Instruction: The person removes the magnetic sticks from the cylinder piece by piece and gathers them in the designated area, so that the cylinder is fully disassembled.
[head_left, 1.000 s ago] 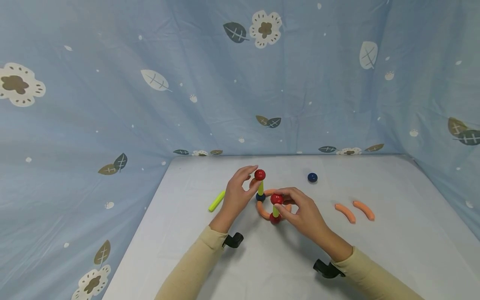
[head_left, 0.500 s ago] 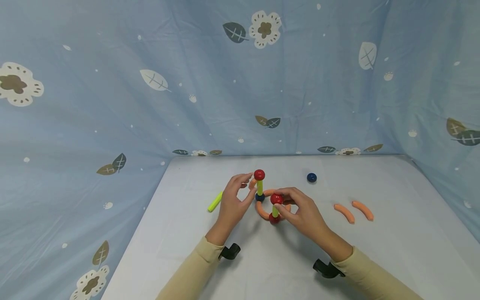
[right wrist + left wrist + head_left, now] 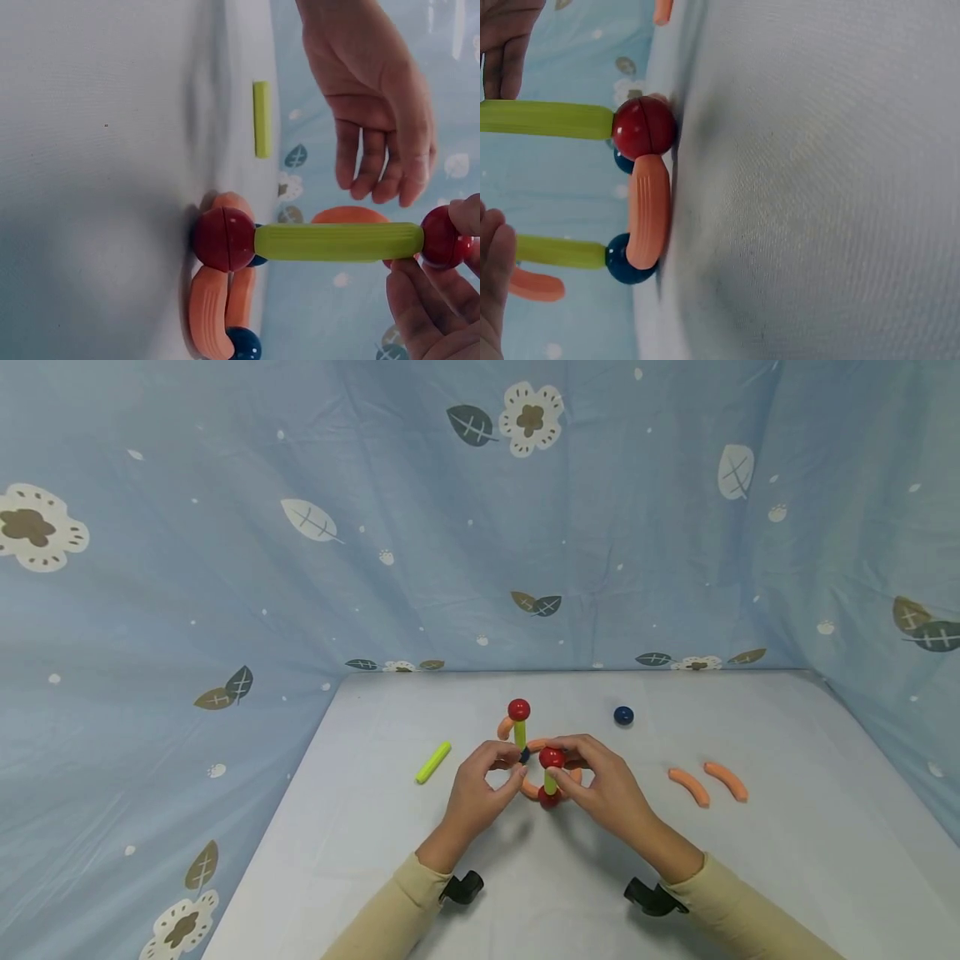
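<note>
A ring of orange curved rods [image 3: 649, 210] joined by red and blue balls lies on the table. Two green rods stand up from it, each topped by a red ball. My right hand [image 3: 611, 789] pinches the red ball [image 3: 552, 758] atop the nearer rod [image 3: 337, 241], which rises from a lower red ball [image 3: 224, 238]. My left hand [image 3: 480, 789], fingers loosely bent and holding nothing, is beside the farther rod [image 3: 520, 735], near its blue base ball [image 3: 626, 262]. One orange curved rod [image 3: 506, 727] sticks out from that rod's red top ball [image 3: 519, 709].
A loose green rod [image 3: 433, 762] lies to the left. At the back right is a blue ball [image 3: 623, 716]. Two orange curved rods [image 3: 688, 787] lie on the right of the white table [image 3: 810, 860]. A patterned blue cloth [image 3: 420, 527] hangs behind.
My left hand has come away from the red ball atop the farther rod and moved down toward the ring, uncovering the orange curved rod there. My right hand stays on its ball.
</note>
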Demonstrator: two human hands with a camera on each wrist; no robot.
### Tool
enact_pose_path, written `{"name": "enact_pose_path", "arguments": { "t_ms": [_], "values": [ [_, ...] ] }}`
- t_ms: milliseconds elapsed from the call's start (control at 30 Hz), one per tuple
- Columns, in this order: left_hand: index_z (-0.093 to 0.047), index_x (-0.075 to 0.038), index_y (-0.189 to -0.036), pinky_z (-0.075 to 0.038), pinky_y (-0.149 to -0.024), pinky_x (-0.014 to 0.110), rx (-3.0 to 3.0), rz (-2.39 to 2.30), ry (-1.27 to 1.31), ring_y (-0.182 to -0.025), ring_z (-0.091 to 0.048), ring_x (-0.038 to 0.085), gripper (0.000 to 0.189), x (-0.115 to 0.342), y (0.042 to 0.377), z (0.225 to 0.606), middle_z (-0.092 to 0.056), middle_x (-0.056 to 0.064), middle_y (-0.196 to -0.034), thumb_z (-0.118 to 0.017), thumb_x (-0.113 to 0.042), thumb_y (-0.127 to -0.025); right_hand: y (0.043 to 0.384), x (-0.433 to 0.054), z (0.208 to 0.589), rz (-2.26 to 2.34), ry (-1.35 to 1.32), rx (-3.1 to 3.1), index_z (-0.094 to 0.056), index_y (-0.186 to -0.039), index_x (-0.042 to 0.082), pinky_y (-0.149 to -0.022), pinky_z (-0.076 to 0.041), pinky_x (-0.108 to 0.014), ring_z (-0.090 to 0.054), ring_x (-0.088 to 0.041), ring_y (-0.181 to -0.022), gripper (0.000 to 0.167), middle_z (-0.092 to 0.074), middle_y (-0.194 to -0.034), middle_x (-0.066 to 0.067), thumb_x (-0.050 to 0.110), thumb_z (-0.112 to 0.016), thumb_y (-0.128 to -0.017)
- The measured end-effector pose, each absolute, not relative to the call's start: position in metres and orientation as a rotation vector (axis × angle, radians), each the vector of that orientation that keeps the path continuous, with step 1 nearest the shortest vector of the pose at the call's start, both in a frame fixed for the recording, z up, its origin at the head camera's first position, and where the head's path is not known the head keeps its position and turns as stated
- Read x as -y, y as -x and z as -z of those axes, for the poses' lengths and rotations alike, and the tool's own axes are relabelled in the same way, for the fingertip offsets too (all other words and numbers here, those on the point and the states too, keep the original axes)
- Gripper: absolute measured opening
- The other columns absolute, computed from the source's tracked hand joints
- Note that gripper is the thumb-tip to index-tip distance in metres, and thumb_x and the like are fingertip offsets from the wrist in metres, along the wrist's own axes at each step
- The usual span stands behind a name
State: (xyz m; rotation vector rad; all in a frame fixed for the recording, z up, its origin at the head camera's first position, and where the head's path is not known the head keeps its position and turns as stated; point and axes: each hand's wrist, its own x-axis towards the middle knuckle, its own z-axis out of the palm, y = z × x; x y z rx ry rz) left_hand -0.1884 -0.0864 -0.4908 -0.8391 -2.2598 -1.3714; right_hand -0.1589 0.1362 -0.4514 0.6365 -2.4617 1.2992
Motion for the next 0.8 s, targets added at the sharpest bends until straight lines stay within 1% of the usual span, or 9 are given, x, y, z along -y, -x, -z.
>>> {"name": "enact_pose_path", "arguments": {
  "t_ms": [167, 333, 433, 500, 600, 700, 800],
  "values": [
    [-0.066, -0.004, -0.119, -0.058, -0.090, 0.033, 2.354, 1.456, 0.853, -0.105, -0.066, 0.015, 0.030, 0.084, 0.187, 0.494, -0.069, 0.013, -0.113, -0.075, -0.016, -0.093, 0.160, -0.136, 0.451, -1.290, -0.624, 2.473, -0.066, -0.129, 0.012, -0.082, -0.060, -0.038, -0.068, -0.012, -0.094, 0.042, -0.066, -0.118, 0.001, 0.008, -0.079, -0.089],
    [-0.065, -0.005, -0.122, -0.057, -0.092, 0.033, 2.482, 1.496, 0.800, -0.108, -0.066, 0.016, 0.036, 0.080, 0.185, 0.500, -0.069, 0.011, -0.117, -0.077, -0.021, -0.092, 0.160, -0.136, 0.451, -1.281, -0.613, 2.487, -0.066, -0.129, 0.012, -0.081, -0.060, -0.034, -0.068, -0.011, -0.094, 0.042, -0.066, -0.117, 0.001, 0.010, -0.079, -0.089],
    [-0.065, -0.004, -0.122, -0.057, -0.093, 0.033, 2.509, 1.541, 0.788, -0.109, -0.066, 0.018, 0.036, 0.076, 0.184, 0.503, -0.069, 0.011, -0.118, -0.077, -0.020, -0.092, 0.161, -0.136, 0.451, -1.286, -0.613, 2.489, -0.066, -0.129, 0.013, -0.081, -0.060, -0.033, -0.068, -0.011, -0.093, 0.041, -0.066, -0.117, 0.001, 0.011, -0.079, -0.090],
    [-0.066, -0.005, -0.121, -0.057, -0.092, 0.035, 2.502, 1.585, 0.788, -0.109, -0.066, 0.020, 0.034, 0.074, 0.184, 0.505, -0.069, 0.013, -0.118, -0.077, -0.019, -0.092, 0.161, -0.135, 0.451, -1.290, -0.613, 2.491, -0.066, -0.129, 0.013, -0.081, -0.060, -0.033, -0.068, -0.011, -0.093, 0.041, -0.066, -0.117, 0.001, 0.012, -0.079, -0.090],
    [-0.067, -0.008, -0.120, -0.059, -0.089, 0.036, 2.481, 1.639, 0.788, -0.108, -0.068, 0.022, 0.031, 0.070, 0.184, 0.508, -0.069, 0.011, -0.116, -0.077, -0.018, -0.093, 0.161, -0.135, 0.451, -1.283, -0.613, 2.495, -0.065, -0.130, 0.013, -0.081, -0.060, -0.035, -0.068, -0.011, -0.094, 0.041, -0.066, -0.118, 0.001, 0.013, -0.078, -0.091],
    [-0.069, -0.011, -0.118, -0.060, -0.086, 0.037, 2.467, 1.668, 0.778, -0.107, -0.069, 0.021, 0.028, 0.066, 0.184, 0.510, -0.070, 0.006, -0.115, -0.077, -0.017, -0.092, 0.161, -0.135, 0.451, -1.268, -0.614, 2.496, -0.065, -0.130, 0.012, -0.082, -0.060, -0.036, -0.068, -0.012, -0.095, 0.041, -0.066, -0.119, 0.000, 0.014, -0.079, -0.091],
    [-0.070, -0.013, -0.117, -0.060, -0.085, 0.036, 2.478, 1.666, 0.761, -0.106, -0.069, 0.017, 0.027, 0.063, 0.184, 0.509, -0.070, 0.001, -0.114, -0.078, -0.017, -0.092, 0.161, -0.135, 0.451, -1.262, -0.615, 2.492, -0.065, -0.130, 0.012, -0.082, -0.060, -0.035, -0.068, -0.013, -0.095, 0.041, -0.066, -0.119, -0.001, 0.014, -0.079, -0.091]
  ]
}}
